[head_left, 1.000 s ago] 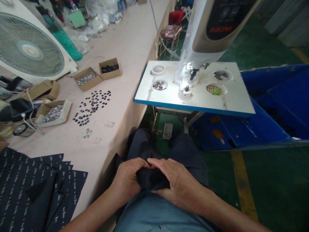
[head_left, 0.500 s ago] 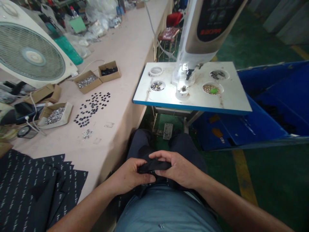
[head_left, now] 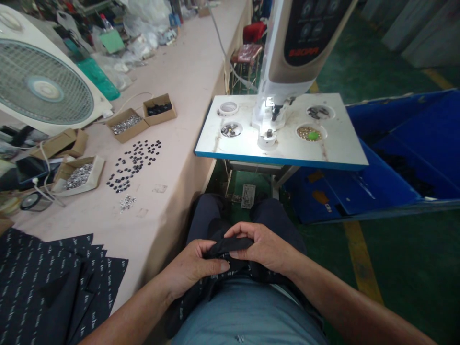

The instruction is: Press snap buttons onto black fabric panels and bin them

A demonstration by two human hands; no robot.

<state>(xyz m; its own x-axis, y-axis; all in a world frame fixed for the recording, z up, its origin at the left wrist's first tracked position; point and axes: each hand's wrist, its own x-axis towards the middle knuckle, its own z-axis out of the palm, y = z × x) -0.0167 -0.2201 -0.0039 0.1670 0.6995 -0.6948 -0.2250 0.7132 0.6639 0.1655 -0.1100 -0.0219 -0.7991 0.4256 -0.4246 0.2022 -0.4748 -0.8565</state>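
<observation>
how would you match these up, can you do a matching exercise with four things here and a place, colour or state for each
Things:
1. held cloth
2. black discs
3. large bin
4. fan

Places, colours or states:
A. blue, at the right of the picture
B. scattered loose on the long table
C. white casing, with a round grille
D. gripped by the left hand and right hand

Right pairs: 1-D, 2-B, 3-A, 4-C
</observation>
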